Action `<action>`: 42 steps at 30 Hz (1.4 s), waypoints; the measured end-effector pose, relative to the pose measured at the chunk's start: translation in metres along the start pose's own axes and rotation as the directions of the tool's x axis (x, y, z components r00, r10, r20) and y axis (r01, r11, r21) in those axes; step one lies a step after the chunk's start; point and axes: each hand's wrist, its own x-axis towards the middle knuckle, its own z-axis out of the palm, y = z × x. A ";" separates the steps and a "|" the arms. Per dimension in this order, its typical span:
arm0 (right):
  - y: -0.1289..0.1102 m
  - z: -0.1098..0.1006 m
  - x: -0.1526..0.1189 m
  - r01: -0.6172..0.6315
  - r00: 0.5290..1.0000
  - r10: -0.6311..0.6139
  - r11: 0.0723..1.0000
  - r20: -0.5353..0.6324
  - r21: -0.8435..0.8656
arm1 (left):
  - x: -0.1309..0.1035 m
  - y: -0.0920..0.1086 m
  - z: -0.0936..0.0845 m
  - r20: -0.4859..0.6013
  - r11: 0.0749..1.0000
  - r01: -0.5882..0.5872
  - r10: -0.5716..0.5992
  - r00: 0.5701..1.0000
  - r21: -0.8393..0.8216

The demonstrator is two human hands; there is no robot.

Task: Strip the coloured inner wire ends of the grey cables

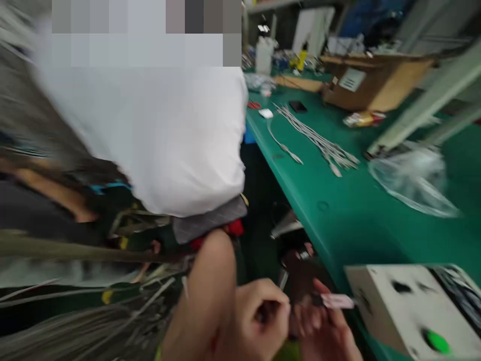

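Green worktop (349,205) runs from 5 o'clock up to 1. On it, near, 4 o'clock: pale box (406,321) with green button. Clear plastic bag (417,183) at 3. Cardboard box (376,87) at 2, farther. Pale pink piece (340,301), black-ended, at 5 against right hand (326,328), fingers bent; grip blurred, cannot tell. Left hand (263,318) just beside, fingers curled; hold, cannot tell. Pale cables (326,146) at 2. Person in white top (161,140) blocks 10.

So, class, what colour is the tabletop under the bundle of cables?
The tabletop is green; the head view shows it best.
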 end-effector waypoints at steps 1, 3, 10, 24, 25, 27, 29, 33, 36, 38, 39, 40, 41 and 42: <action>-0.005 -0.013 -0.010 0.031 0.997 -0.031 1.000 -0.077 -0.002 | 0.000 -0.007 0.004 -0.008 0.999 -0.053 0.053 0.999 -0.007; -0.013 -0.024 -0.024 0.072 0.979 -0.069 0.997 -0.192 0.004 | 0.005 -0.014 0.009 -0.004 0.985 -0.171 0.171 0.985 0.016; -0.030 -0.001 -0.017 0.043 0.963 -0.045 0.999 -0.265 -0.013 | 0.016 -0.008 0.011 0.044 0.973 -0.218 0.215 0.976 0.082; -0.035 0.002 -0.013 0.087 0.956 -0.087 0.996 -0.281 -0.012 | 0.024 -0.008 0.022 0.048 0.979 -0.203 0.202 0.978 0.027; -0.035 0.003 -0.013 0.082 0.956 -0.082 0.997 -0.283 -0.014 | 0.025 -0.008 0.022 0.051 0.978 -0.207 0.205 0.977 0.028; -0.036 0.004 -0.013 0.077 0.956 -0.079 0.997 -0.282 -0.020 | 0.026 -0.009 0.024 0.051 0.976 -0.215 0.213 0.976 0.041; -0.037 0.004 -0.013 0.078 0.956 -0.084 0.996 -0.280 -0.035 | 0.027 -0.009 0.025 0.051 0.969 -0.238 0.236 0.970 0.058; -0.039 0.005 -0.013 0.077 0.952 -0.097 0.994 -0.290 -0.079 | 0.029 -0.007 0.026 0.065 0.966 -0.254 0.250 0.966 0.053; -0.038 0.003 -0.016 0.043 0.952 -0.064 0.996 -0.299 -0.079 | 0.030 -0.007 0.027 0.061 0.966 -0.254 0.251 0.966 0.049; -0.035 -0.001 -0.020 -0.005 0.964 -0.005 0.999 -0.266 -0.038 | 0.030 -0.007 0.027 0.058 0.965 -0.257 0.254 0.965 0.050; -0.033 -0.004 -0.023 -0.035 0.966 0.033 0.999 -0.257 -0.004 | 0.029 -0.008 0.027 0.060 0.965 -0.257 0.254 0.965 0.046; -0.030 -0.008 -0.025 -0.065 0.964 0.072 0.997 -0.257 0.035 | 0.029 -0.008 0.027 0.063 0.966 -0.255 0.253 0.966 0.039; -0.028 -0.011 -0.027 -0.091 0.958 0.107 0.993 -0.266 0.074 | 0.029 -0.009 0.027 0.068 0.967 -0.252 0.249 0.966 0.029; -0.026 -0.014 -0.028 -0.116 0.949 0.141 0.988 -0.281 0.104 | 0.028 -0.009 0.027 0.073 0.968 -0.249 0.247 0.966 0.021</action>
